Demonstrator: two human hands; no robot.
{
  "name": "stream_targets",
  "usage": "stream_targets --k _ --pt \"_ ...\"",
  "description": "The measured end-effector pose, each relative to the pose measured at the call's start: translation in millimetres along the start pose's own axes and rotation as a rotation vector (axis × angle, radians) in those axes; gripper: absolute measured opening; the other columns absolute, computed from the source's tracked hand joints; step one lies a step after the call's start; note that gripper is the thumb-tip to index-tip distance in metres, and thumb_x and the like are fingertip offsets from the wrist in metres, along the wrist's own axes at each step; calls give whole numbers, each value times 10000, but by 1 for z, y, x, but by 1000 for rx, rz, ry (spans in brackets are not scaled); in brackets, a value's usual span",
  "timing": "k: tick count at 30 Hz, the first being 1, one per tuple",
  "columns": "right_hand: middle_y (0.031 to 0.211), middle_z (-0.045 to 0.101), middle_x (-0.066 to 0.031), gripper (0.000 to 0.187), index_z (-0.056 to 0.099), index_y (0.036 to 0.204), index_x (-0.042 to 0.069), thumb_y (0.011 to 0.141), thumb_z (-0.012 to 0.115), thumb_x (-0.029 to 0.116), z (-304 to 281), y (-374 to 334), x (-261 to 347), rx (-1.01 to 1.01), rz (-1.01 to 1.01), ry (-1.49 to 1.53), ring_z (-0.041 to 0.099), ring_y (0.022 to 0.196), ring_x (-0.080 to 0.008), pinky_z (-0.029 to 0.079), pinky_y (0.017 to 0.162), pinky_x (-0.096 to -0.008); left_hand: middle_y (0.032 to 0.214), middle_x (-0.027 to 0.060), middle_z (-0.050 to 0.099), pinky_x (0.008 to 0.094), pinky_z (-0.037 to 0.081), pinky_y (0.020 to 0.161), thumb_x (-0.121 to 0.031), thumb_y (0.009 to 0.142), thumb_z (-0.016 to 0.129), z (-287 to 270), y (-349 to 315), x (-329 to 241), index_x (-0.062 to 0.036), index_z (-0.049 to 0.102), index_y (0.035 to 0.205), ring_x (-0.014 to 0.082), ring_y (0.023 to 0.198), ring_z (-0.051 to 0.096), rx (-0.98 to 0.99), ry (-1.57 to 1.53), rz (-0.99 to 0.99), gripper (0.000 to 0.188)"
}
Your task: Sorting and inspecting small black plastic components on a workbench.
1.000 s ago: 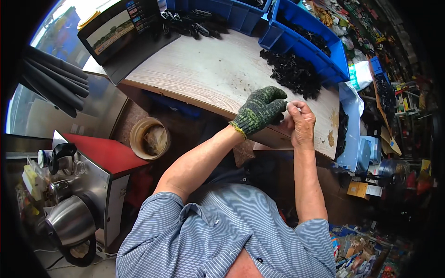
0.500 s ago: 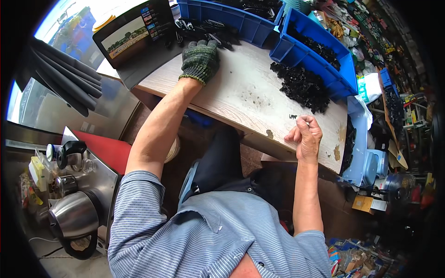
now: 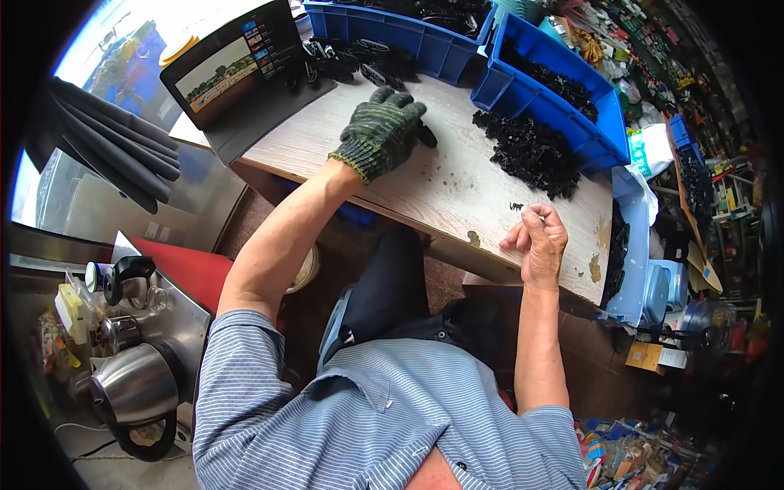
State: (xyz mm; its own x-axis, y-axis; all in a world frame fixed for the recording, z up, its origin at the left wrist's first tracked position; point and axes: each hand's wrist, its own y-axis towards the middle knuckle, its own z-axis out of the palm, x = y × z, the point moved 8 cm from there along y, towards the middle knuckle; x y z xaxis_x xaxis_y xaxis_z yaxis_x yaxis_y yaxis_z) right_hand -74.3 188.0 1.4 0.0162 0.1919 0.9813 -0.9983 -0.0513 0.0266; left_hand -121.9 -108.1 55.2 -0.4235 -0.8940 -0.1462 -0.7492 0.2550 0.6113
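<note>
My left hand (image 3: 382, 131), in a dark green knitted glove, hovers over or rests on the pale wooden tabletop (image 3: 314, 135), palm down with its fingers curled. A dark shape (image 3: 426, 135) sticks out at its right side; whether that is the gloved thumb or a black part, I cannot tell. Beyond it lies a pile of glossy black parts (image 3: 380, 75). My bare right hand (image 3: 541, 241) is closed in a pinch above the front right edge. Right at its fingertips shows a tiny black toothed piece (image 3: 516, 207), held or lying beside them. A heap of small black pieces (image 3: 535, 155) lies behind.
Blue bins (image 3: 392, 37) with black parts line the table's back, one more blue bin (image 3: 600, 135) standing at the right. A tablet (image 3: 224, 77) in a dark cover stands at left. A metal kettle (image 3: 139, 380) sits lower left. A light blue tub (image 3: 633, 278) adjoins the right edge.
My left hand has come away from the pile of glossy black parts, moving right and closer to me. My right hand has stayed in its pinch at the same spot.
</note>
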Motion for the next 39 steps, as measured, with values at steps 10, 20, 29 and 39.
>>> stream_targets --k 10,20,29,39 --pt "501 474 10 167 622 938 44 887 732 159 0 -1 1 -39 7 63 539 457 -126 537 492 -296 875 113 671 466 510 723 -248 855 700 22 1 -28 -119 697 856 343 842 636 122 -28 -16 129" --pt "550 540 -27 149 652 1002 105 926 698 225 -6 -3 -2 -20 10 174 627 583 -175 602 532 -379 974 101 703 343 547 788 -93 871 706 35 -40 -103 -43 639 1101 216 899 691 39 -1030 -380 245" --pt "654 586 36 171 695 986 66 858 786 135 -10 -5 3 18 -6 170 532 571 -69 544 605 -274 978 119 699 348 549 793 -166 874 715 60 -31 -152 -49 678 1087 241 883 692 321 -1347 -481 246" --pt "732 644 25 160 691 993 51 858 764 97 -5 5 -2 8 40 62 539 581 -67 468 603 -216 897 149 700 377 541 756 -276 883 696 67 -31 -136 -29 694 1030 266 809 687 276 -1354 -531 288"
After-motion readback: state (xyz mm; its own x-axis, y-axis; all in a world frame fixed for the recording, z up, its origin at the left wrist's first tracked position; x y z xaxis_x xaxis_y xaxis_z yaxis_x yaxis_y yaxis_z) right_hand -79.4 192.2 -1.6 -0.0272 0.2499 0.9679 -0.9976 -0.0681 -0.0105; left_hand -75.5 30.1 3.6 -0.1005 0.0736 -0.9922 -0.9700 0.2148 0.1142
